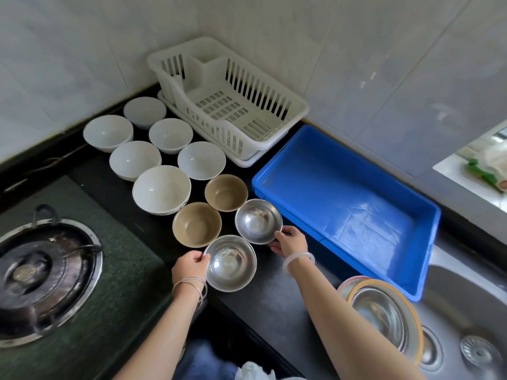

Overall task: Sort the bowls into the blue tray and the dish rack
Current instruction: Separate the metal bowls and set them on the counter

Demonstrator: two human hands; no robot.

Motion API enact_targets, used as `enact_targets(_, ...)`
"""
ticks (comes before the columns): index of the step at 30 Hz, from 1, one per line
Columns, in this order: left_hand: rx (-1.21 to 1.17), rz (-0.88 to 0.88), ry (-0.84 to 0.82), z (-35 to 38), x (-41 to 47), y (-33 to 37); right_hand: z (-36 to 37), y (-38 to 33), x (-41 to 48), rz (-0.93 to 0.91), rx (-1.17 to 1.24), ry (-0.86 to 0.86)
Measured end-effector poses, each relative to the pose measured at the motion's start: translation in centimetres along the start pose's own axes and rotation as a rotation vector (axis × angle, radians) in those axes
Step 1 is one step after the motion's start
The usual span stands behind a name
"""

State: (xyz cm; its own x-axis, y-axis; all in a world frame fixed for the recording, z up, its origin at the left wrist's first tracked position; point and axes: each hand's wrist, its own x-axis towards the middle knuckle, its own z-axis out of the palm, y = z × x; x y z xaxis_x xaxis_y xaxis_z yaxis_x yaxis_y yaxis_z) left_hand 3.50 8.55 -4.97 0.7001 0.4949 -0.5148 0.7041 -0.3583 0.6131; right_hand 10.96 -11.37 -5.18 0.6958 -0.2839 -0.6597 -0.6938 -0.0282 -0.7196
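Black kitchen counter (pixel 274 297), bowls all mouth-up. Both forearms reach forward. Left hand (pixel 190 266) pinches the left rim of the nearer round stainless steel bowl (pixel 231 263). Right hand (pixel 290 241) grips the near rim of the farther steel bowl (pixel 258 221), just beside the rectangular blue plastic tray (pixel 436 215). White plastic dish rack (pixel 238 105) sits behind.

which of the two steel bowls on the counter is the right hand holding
The right hand grips the farther steel bowl, beside the blue tray; the left hand holds the nearer steel bowl.
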Motion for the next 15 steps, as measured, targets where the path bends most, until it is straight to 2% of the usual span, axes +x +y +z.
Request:
enact_targets(9, -0.025, 0.072, 0.059, -0.5, -1.3, 0.2, -1.4, 0.1, -2.2, -0.034, -0.020, -0.057)
enact_targets(15, 0.095, 0.194, 0.103, -1.3, -2.4, 1.1, -5.5, -0.1, -4.8, -0.242, -0.139, -0.048)
